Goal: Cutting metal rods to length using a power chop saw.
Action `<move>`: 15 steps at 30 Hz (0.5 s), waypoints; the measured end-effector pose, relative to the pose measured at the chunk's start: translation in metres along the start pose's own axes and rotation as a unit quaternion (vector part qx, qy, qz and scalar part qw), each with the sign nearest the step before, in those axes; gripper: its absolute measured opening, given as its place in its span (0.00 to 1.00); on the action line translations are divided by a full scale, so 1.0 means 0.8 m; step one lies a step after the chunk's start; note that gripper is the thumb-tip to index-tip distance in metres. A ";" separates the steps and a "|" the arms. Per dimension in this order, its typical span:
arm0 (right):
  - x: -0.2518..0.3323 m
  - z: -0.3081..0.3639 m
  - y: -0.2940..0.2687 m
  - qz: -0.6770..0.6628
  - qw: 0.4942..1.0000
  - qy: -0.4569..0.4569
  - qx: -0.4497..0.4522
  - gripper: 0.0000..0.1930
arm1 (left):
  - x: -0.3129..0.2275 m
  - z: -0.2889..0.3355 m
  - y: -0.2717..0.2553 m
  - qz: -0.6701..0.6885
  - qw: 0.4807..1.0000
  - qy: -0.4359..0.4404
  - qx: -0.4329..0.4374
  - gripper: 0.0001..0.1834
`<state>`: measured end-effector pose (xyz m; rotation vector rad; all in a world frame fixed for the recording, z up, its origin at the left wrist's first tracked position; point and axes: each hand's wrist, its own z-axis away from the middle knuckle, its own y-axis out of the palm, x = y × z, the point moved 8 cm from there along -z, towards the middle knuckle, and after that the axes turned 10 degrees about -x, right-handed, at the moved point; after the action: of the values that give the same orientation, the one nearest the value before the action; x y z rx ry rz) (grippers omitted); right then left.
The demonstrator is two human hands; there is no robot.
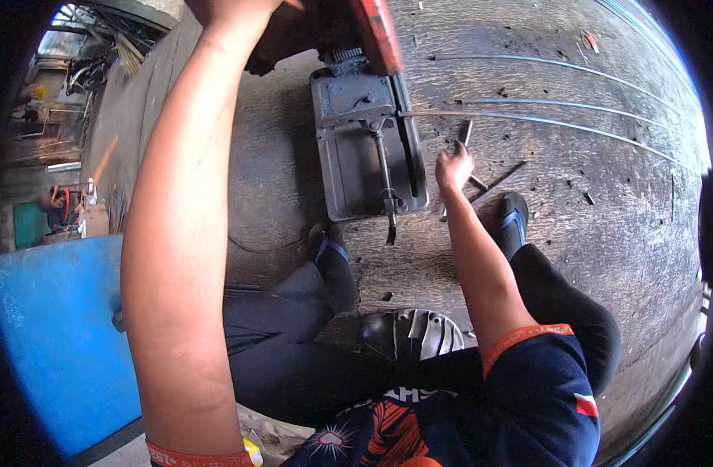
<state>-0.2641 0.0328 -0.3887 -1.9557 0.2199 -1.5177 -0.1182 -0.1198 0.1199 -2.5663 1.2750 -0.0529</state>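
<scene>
A cut-off saw with a grey steel base (342, 175) and a raised red guard (378, 35) stands on the floor ahead of me. My left hand (232, 9) reaches up beside the saw's red upper part; its fingers are mostly cut off by the top edge. To the right of the base, my right hand (455, 167) is closed round a short dark metal bar (468, 132) that sticks out above the fingers. A long thin metal rod (527, 118) ends at the saw's clamp (364, 109). The clamp screw (384, 159) runs toward me.
More long rods (574, 103) lie on the worn floor at the right, with a dark offcut (504, 179) and scattered scraps near my foot (513, 218). A blue panel (61, 335) stands at left. A ribbed metal part (415, 335) is between my legs. Another person (61, 206) is far left.
</scene>
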 end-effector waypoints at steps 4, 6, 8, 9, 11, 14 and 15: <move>0.074 0.051 0.037 -0.092 0.988 0.048 0.117 0.17 | 0.012 0.008 -0.002 0.033 0.999 -0.011 0.004 0.17; 0.086 0.081 0.031 -0.069 0.985 0.073 0.138 0.15 | 0.016 0.011 -0.003 0.007 1.000 -0.014 0.004 0.17; 0.055 0.095 0.020 -0.087 0.987 0.086 0.107 0.14 | 0.016 0.013 0.002 0.012 1.000 -0.024 0.003 0.16; 0.041 0.109 0.004 -0.104 0.986 0.105 0.077 0.14 | 0.016 0.013 0.002 -0.002 1.000 -0.026 0.009 0.15; 0.000 0.153 -0.029 -0.099 0.973 0.208 0.020 0.16 | 0.016 0.008 -0.003 -0.016 1.000 0.003 -0.006 0.15; -0.089 0.287 -0.004 -0.158 0.750 0.611 0.196 0.17 | 0.015 0.008 0.001 0.010 1.000 -0.020 0.008 0.15; -0.087 0.330 0.021 -0.285 0.571 0.703 0.314 0.18 | 0.013 0.010 0.006 0.017 0.999 -0.031 0.014 0.15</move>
<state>-0.0406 0.1558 -0.4875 0.1636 -0.3347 -2.7251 -0.1143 -0.1292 0.1100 -2.5014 1.2868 0.0165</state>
